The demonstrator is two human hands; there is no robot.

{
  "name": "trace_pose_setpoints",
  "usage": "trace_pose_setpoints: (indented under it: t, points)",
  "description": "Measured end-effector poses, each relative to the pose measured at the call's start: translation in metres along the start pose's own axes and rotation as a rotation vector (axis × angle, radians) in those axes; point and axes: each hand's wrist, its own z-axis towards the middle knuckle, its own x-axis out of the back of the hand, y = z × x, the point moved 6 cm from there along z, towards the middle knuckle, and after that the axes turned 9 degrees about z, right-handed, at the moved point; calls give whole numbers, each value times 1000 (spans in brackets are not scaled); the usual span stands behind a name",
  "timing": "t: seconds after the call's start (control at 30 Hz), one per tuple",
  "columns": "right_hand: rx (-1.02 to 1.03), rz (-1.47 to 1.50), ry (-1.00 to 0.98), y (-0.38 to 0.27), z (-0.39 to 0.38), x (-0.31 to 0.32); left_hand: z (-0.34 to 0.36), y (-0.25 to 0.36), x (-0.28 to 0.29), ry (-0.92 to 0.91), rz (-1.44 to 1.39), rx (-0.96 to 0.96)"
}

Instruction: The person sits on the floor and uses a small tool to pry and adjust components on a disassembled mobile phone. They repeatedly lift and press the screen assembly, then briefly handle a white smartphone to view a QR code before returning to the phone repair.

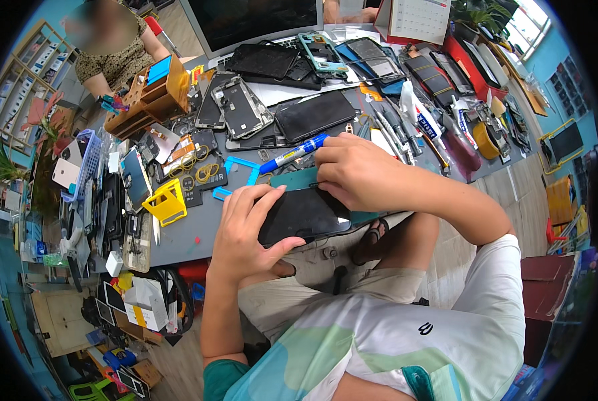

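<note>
One black phone lay at the bench's near edge — left hand clasped around it, right hand pinching one blue screwdriver above it — two hands.

Dark monitor screen at desk's far edge, black phone screens before it, white boxes lower left.

Left hand grips flat (fingers spread); right hand pinches, wrist bent.
</note>
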Motion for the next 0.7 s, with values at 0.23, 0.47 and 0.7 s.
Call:
trace_pose_setpoints:
  t: [0.23,0.47,0.7]
  points:
    - [-62,80,-24,10,2,-5,-1,-2,-2,-2,23,-14]
    - [-274,292,-56,28,2,-7,-2,-3,-2,-17,13,5]
    - [-337,355,-115,37,3,-11,-1,-2,-2,-12,14,-1]
